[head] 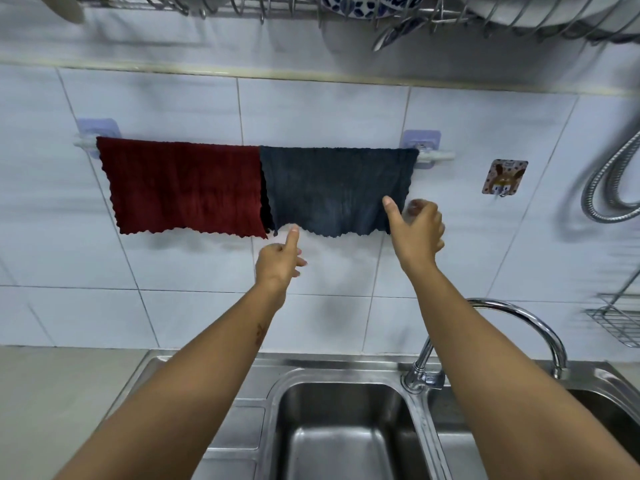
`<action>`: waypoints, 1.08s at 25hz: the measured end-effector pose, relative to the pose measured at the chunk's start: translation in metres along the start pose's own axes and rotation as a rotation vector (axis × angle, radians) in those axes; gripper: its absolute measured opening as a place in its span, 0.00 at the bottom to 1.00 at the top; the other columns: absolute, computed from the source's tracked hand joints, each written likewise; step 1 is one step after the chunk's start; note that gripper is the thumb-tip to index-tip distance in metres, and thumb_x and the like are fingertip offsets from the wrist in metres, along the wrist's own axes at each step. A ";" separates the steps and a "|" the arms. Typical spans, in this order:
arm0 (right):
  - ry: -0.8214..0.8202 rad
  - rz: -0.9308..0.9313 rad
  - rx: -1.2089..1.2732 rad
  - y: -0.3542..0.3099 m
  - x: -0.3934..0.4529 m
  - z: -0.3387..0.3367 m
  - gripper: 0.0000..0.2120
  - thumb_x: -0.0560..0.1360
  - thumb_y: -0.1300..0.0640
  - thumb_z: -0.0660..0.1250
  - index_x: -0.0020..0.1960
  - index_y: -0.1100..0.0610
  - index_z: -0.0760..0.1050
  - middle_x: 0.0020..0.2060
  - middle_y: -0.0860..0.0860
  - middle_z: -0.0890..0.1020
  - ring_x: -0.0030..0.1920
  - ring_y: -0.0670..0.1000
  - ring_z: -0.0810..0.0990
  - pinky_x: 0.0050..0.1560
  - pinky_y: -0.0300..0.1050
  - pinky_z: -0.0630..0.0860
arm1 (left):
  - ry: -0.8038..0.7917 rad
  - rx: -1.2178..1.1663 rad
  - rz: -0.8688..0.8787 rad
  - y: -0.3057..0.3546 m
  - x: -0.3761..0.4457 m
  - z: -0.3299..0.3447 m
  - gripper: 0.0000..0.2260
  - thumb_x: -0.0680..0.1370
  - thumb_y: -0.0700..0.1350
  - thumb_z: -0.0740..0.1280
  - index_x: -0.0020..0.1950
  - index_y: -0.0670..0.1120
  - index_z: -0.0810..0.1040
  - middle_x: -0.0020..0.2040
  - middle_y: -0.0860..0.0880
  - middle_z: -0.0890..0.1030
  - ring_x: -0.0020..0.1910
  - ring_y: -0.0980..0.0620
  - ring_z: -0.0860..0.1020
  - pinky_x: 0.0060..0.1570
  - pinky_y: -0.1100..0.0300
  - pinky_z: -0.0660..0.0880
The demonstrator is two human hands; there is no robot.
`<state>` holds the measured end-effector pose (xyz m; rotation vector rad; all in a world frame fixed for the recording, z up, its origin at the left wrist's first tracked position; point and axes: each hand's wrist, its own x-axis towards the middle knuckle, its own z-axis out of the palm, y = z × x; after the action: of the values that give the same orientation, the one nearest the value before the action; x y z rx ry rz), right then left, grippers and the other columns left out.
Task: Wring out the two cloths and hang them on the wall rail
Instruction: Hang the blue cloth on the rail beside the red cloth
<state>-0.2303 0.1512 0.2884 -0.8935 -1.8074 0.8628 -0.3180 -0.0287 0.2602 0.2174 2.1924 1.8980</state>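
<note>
A dark red cloth [183,188] and a dark blue-grey cloth [332,188] hang side by side, spread flat, over the white wall rail [434,155]. My left hand [278,263] is just under the blue-grey cloth's lower left edge. Its thumb points up to the hem, its fingers are loosely curled, and it holds nothing. My right hand [417,232] is at that cloth's lower right corner. The thumb lies in front of the fabric. The blurred fingers are spread to the right of the cloth's edge and do not pinch it.
A steel double sink [346,441] lies below, with a curved tap [519,317] at the right. A dish rack [346,8] with plates hangs overhead. At the right are a sticker hook [504,176], a metal hose [609,188] and a wire basket [620,322].
</note>
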 end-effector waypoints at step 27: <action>-0.296 0.191 0.386 -0.012 -0.023 -0.062 0.04 0.78 0.57 0.65 0.45 0.55 0.72 0.49 0.55 0.83 0.37 0.49 0.84 0.39 0.40 0.74 | -0.127 -1.043 -0.058 0.034 -0.033 -0.022 0.14 0.77 0.35 0.68 0.62 0.40 0.75 0.56 0.42 0.81 0.55 0.46 0.81 0.56 0.56 0.78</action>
<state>-0.1680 0.1367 0.3102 -0.7212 -1.7299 1.4732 -0.2939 -0.0534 0.2988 0.0686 0.8941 2.5859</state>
